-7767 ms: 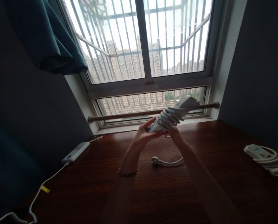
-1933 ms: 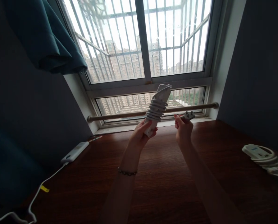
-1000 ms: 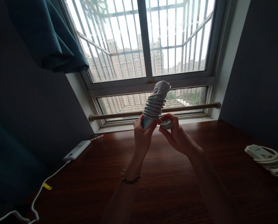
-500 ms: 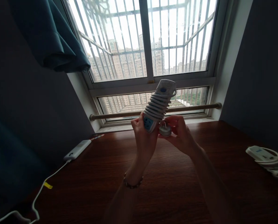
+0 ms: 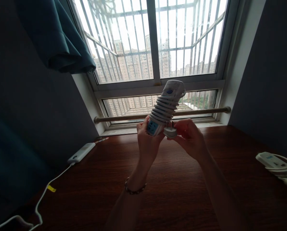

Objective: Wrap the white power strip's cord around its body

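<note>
A white power strip with a blue socket face is held up, tilted, in front of the window. Its white cord is wound in several turns around its middle, and a blue button shows near the upper end. My left hand is closed around the strip's lower end. In the fingers of my right hand is the plug, prongs pointing up, just right of the strip's lower end. Part of the strip's underside is hidden by my left palm.
On the dark wooden tabletop, a white power bank lies at left with a white cable bearing a yellow tag. At right sits another power strip with wrapped cord. A rail crosses below the barred window; a blue curtain hangs at left.
The plug's prongs are now upright and its body shows more clearly, as my right hand has shifted slightly to the right. My left hand keeps its hold on the strip. The view has moved slightly.
</note>
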